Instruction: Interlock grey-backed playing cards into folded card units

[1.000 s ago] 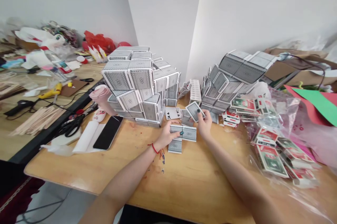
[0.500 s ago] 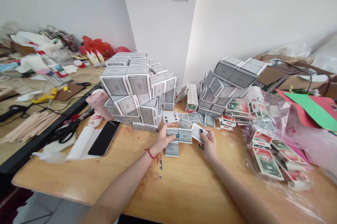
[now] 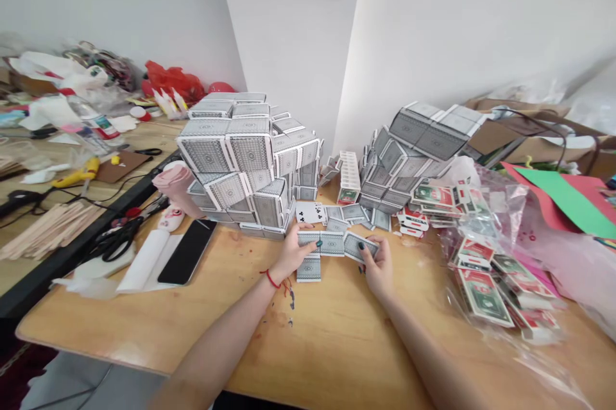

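Observation:
My left hand point(image 3: 294, 251) is closed on a row of grey-backed playing cards point(image 3: 332, 244), thumb on top and fingers behind. Another grey card point(image 3: 308, 268) hangs below that row, beside my palm. Between the thumb and fingers of my right hand point(image 3: 379, 265) is a single playing card point(image 3: 355, 246), tilted, its left edge at the right end of the row. Just beyond the hands lie face-up cards point(image 3: 308, 212) and loose face-down cards point(image 3: 353, 212). Whether the cards in the row are joined is too small to tell.
Large stacked structures of grey cards stand at the back left point(image 3: 250, 147) and back right point(image 3: 423, 134). Card boxes point(image 3: 484, 294) lie in plastic at the right. A phone point(image 3: 187, 251), scissors point(image 3: 113, 240) and a yellow glue gun point(image 3: 79, 174) are on the left.
The card in my right hand has turned flatter and come closer to the right end of the row. My left hand keeps its hold; the whole view has shifted slightly.

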The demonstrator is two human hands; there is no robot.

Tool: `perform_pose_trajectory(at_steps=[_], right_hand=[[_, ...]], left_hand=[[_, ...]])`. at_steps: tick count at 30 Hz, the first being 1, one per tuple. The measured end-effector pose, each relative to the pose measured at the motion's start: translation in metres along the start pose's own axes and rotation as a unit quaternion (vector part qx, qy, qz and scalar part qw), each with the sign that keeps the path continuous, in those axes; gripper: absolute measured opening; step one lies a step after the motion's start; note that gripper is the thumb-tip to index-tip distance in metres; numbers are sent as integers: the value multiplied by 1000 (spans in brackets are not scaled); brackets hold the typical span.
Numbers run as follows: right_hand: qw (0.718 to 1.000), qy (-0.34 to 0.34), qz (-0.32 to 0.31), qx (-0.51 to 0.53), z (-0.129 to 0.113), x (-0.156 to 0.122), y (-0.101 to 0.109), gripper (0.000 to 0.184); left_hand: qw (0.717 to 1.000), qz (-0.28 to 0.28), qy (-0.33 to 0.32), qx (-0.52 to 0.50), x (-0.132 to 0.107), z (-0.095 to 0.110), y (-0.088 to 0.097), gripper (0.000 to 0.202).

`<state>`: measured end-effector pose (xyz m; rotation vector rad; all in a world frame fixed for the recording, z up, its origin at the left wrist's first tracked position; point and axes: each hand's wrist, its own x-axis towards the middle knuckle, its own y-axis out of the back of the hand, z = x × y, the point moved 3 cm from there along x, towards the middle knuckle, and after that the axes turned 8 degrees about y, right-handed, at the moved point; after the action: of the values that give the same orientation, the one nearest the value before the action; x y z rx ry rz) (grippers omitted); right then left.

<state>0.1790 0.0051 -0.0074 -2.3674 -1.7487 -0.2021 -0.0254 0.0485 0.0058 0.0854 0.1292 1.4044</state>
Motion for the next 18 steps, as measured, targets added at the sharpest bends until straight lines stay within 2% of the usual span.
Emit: perform_pose_trajectory(at_steps=[4, 11, 18], right_hand=[[997, -18, -71, -14, 0, -2, -2, 24], [994, -34, -104, -29, 3, 2, 5, 23], [988, -61, -140, -4, 12, 7, 6, 23]], left_hand=[[999, 24, -21, 23, 1, 0, 4, 34], [998, 8, -39, 45, 2, 0, 3, 34], [998, -21, -29, 42, 3, -6, 1, 33]])
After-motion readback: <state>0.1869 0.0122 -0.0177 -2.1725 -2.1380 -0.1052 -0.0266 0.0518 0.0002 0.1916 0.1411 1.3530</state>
